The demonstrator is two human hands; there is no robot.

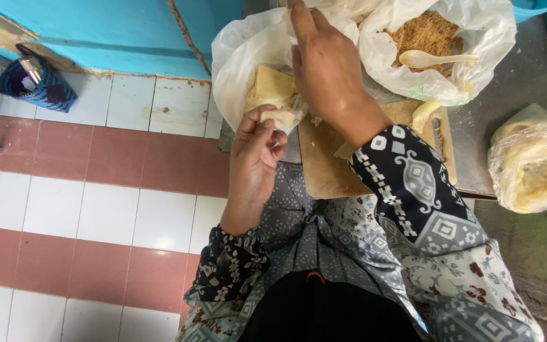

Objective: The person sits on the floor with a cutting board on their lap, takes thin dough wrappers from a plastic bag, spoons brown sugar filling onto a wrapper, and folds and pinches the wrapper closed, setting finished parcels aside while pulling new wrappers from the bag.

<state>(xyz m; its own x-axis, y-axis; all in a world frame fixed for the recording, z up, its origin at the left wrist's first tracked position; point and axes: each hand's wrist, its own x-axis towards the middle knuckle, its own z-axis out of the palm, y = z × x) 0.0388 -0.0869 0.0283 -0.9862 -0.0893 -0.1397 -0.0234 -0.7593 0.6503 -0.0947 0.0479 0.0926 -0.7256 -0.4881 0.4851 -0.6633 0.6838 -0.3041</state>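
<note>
My left hand is curled with the fingertips pinched narrow on the lower edge of a pale dough, a soft yellowish piece that lies in the mouth of a white bag at the near left edge of the counter. My right hand reaches over it from the right, palm down, fingers stretched up into the bag; it covers the right side of the dough, so I cannot tell whether those fingers grip anything or only rest there. The bag's plastic bunches up around both hands and hides the far part of the dough. Under my right wrist lies a wooden board, its near edge hanging toward my lap, with a pale strip of dough on its far right corner. Just beyond the board stands a second bag, open, filled with brown crumbs, and a white spoon lies across the crumbs with its handle pointing right. Well apart, at the right edge of the counter, sits a clear bag with more pale dough inside. My patterned sleeves cover both forearms. To my left the floor is tiled in red and white, with a woven blue pouch against the turquoise wall.
</note>
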